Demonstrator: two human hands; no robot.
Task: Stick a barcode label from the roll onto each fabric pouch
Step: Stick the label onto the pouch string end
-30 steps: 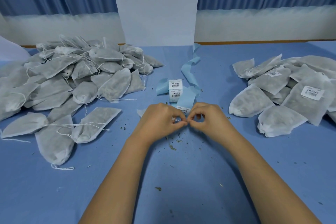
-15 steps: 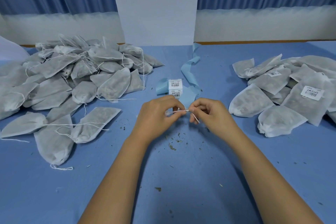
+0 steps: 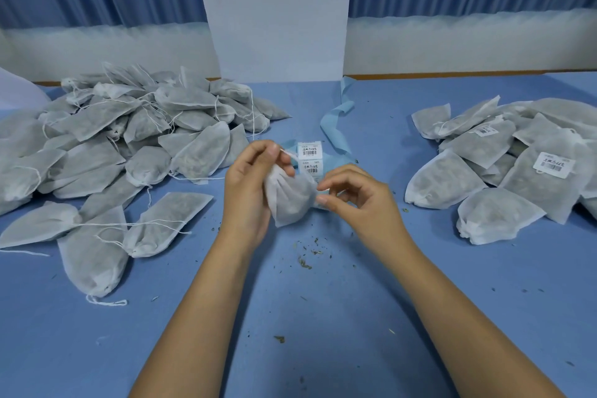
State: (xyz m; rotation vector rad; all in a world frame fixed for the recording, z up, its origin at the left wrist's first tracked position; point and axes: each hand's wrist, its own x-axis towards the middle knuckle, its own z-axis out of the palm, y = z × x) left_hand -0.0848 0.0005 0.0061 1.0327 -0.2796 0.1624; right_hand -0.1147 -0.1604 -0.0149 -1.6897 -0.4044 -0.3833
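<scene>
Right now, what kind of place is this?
Likely a hand-labelling workbench: blue-covered table with a heap of fabric pouches showing no labels on the left, a pile with barcode labels on some on the right, a label roll between; the left hand grips one pouch.

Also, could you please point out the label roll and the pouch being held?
label roll [image 3: 309,152]: head view, on the face of its top label.
held pouch [image 3: 290,200]: head view, on the middle of its fabric body.
</scene>
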